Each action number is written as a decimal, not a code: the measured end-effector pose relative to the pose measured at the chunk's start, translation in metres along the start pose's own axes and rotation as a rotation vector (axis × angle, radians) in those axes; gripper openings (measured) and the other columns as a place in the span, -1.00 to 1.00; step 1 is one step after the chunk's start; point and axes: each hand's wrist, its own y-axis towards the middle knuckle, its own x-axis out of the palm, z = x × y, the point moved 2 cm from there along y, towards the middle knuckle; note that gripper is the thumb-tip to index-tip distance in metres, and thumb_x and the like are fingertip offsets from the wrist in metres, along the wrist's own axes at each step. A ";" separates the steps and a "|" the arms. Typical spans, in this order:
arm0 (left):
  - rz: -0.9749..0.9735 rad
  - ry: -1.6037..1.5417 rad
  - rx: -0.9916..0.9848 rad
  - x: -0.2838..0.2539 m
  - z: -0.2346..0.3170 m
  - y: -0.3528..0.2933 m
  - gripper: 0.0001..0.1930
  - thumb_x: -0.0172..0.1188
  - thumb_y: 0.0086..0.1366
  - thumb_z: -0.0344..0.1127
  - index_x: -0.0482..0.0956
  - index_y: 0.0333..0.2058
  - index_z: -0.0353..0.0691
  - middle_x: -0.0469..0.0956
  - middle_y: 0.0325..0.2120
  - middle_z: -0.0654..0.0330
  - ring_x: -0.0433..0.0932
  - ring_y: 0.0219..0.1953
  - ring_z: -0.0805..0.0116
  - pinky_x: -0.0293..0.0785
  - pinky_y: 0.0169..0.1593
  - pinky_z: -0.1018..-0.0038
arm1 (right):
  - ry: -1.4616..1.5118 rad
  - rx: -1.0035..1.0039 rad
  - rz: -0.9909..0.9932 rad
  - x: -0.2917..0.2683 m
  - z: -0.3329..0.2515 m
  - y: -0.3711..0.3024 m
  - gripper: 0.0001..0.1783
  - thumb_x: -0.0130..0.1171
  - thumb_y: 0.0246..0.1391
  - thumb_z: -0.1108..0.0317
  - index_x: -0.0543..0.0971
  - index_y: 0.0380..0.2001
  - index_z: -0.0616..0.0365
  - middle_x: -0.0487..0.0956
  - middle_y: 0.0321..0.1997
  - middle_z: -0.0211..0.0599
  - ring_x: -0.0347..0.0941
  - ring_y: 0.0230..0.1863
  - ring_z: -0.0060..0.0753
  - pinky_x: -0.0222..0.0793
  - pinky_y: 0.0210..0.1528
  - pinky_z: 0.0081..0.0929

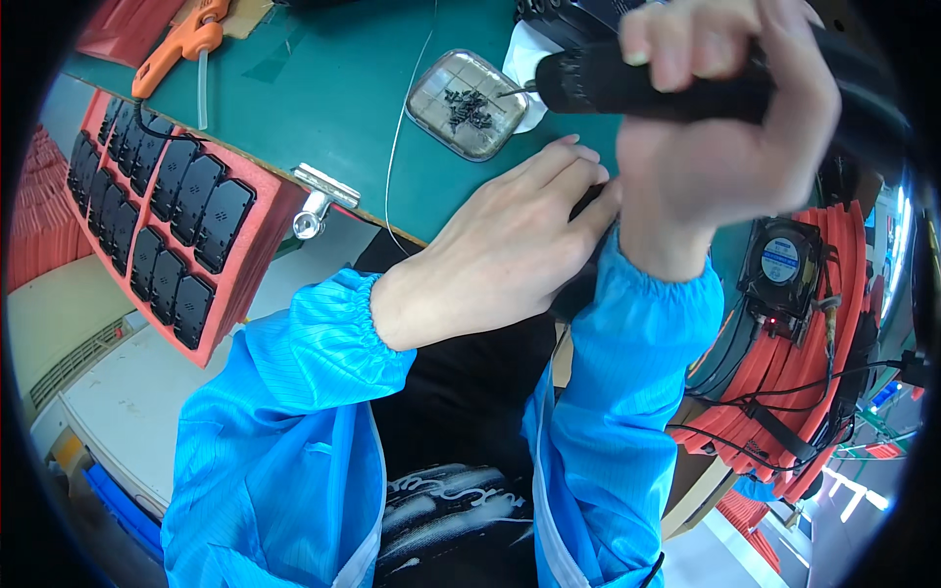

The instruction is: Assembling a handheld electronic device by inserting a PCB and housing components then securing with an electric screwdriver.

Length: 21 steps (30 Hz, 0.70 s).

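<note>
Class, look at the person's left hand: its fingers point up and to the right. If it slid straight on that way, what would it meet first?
The left hand would likely meet the right hand at the wrist first. Its fingertips already lie close beside it, under the black power screwdriver held there. Depth is unclear, so contact may already exist.

This is an assembly workstation in an electronics factory or workshop. A green mat covers the tabletop (323, 108), and on its left a red foam tray (250, 245) holds rows of identical black plastic parts (172, 220). A small clear dish of dark screws (469, 103) sits in the far middle, an orange-handled tool (181, 44) lies far left, and a small cooling fan (781, 263) with cables stands at right. The blue work-coat sleeves (294, 392) and the black power screwdriver (637, 86) fit such a bench.
</note>
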 end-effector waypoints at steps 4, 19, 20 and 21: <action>-0.019 -0.005 0.008 0.000 0.002 0.002 -0.42 0.34 -0.10 -0.59 0.57 0.02 -0.52 0.52 -0.03 -0.16 0.48 0.14 -0.14 0.37 0.38 0.11 | -0.010 -0.054 0.035 0.002 -0.014 -0.013 -0.77 0.21 0.23 0.23 0.48 -0.27 0.18 0.28 -0.73 -0.49 0.20 -0.78 -0.56 0.24 -0.67 -0.53; 0.036 -0.121 -0.035 0.001 -0.002 -0.002 -0.44 0.53 -0.07 -0.49 0.60 -0.01 -0.30 0.49 0.13 -0.03 0.43 0.24 -0.18 0.47 0.28 0.10 | 0.285 0.017 -0.305 -0.050 -0.046 -0.013 -0.76 0.07 0.25 0.15 0.55 -0.28 0.09 0.39 -0.52 -0.51 0.30 -0.54 -0.59 0.25 -0.37 -0.42; 0.069 -0.174 -0.046 -0.002 -0.003 -0.002 -0.48 0.53 -0.06 -0.49 0.62 -0.05 -0.30 0.51 0.11 -0.03 0.45 0.23 -0.16 0.47 0.28 0.11 | 0.281 0.013 -0.303 -0.058 -0.053 -0.015 -0.77 0.09 0.24 0.15 0.55 -0.28 0.08 0.39 -0.52 -0.51 0.30 -0.55 -0.60 0.26 -0.37 -0.44; 0.097 -0.233 -0.049 -0.004 -0.001 -0.001 -0.53 0.53 -0.05 -0.50 0.64 -0.09 -0.31 0.54 0.10 -0.02 0.47 0.23 -0.14 0.47 0.29 0.13 | 0.268 0.004 -0.297 -0.066 -0.063 -0.017 -0.77 0.10 0.22 0.14 0.55 -0.28 0.07 0.40 -0.53 -0.52 0.31 -0.56 -0.61 0.27 -0.38 -0.46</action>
